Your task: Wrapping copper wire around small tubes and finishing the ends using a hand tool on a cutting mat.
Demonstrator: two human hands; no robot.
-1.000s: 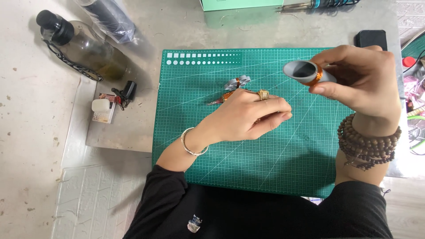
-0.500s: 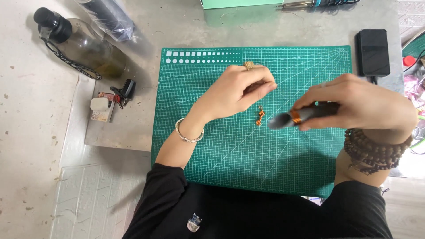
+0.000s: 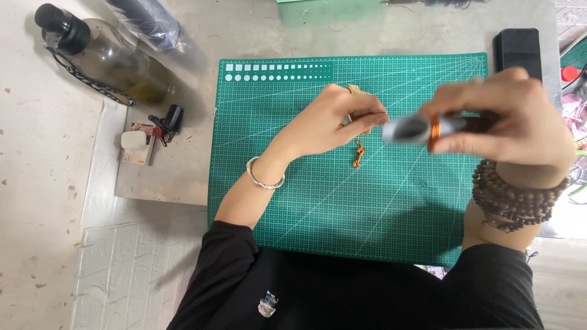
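Right hand grips a blurred grey, orange-banded tool.

A glass bottle with a black cap is laid on its side at the top left of the grey table, and a dark strap is attached to it. Just beside it, at the upper edge, a dark bundle in clear plastic is seen. Below the bottle, a small white block and a little black and red clip are placed close together. A black box is set at the top right.
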